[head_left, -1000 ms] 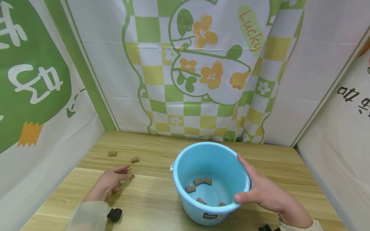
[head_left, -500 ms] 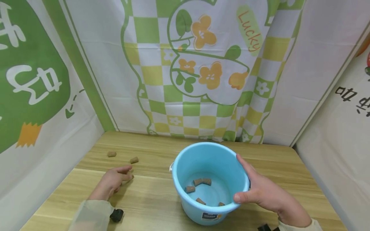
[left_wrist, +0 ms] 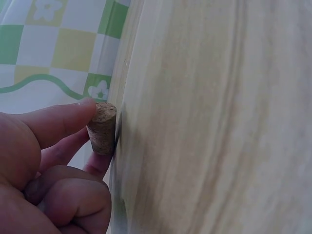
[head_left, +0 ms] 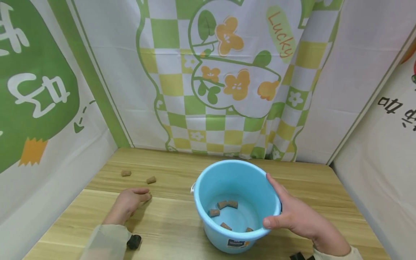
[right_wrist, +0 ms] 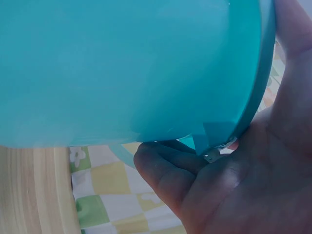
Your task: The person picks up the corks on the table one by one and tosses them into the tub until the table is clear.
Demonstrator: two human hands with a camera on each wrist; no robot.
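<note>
On the left of the head view my left hand pinches a cork between thumb and fingers. The left wrist view shows this tapered brown cork right against the wooden surface; in the head view the fingers hide most of it. My right hand grips the right side of a light blue bucket, its thumb over the rim. In the right wrist view its other fingers curl by the bucket's outer wall. Several corks, such as one cork, lie on the bucket's floor.
Beyond the left hand lie a loose cork and a farther cork on the wooden table. A checked, flowered curtain hangs behind the table's back edge. Printed cloth walls stand at both sides.
The left hand has shifted slightly right, and its fingers have closed on the cork that showed beside them earlier. The right hand and the bucket stay in place.
</note>
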